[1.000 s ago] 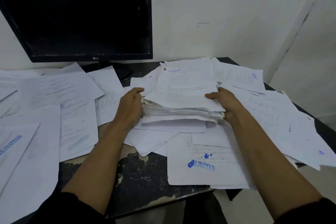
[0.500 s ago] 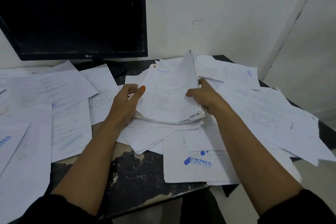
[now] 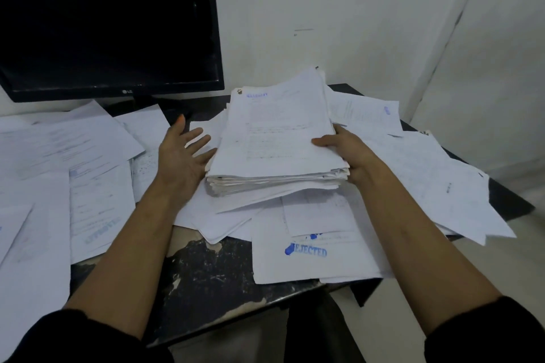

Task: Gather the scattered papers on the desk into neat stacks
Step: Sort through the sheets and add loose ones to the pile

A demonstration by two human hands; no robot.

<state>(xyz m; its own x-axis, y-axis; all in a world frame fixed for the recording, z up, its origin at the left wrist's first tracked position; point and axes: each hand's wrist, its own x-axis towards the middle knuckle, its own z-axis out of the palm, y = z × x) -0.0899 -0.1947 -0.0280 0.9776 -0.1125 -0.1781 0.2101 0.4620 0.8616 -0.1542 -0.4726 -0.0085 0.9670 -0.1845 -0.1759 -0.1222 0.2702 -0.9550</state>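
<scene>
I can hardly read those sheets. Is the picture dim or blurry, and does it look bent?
Head view: dim, bluish light; small print on the thick white paper stack is soft and unreadable, though the blue stamp on the white sheet reads clearly; the wide lens bows the black monitor and white wall corner; faint glints on the screen.

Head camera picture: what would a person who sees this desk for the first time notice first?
First, the thick stack of papers at the centre, with the right hand gripping its right edge and the left hand open flat against its left edge. Next, the loose sheet stamped REJECTED at the desk's near edge. Behind on the left stands a dark monitor.
</scene>
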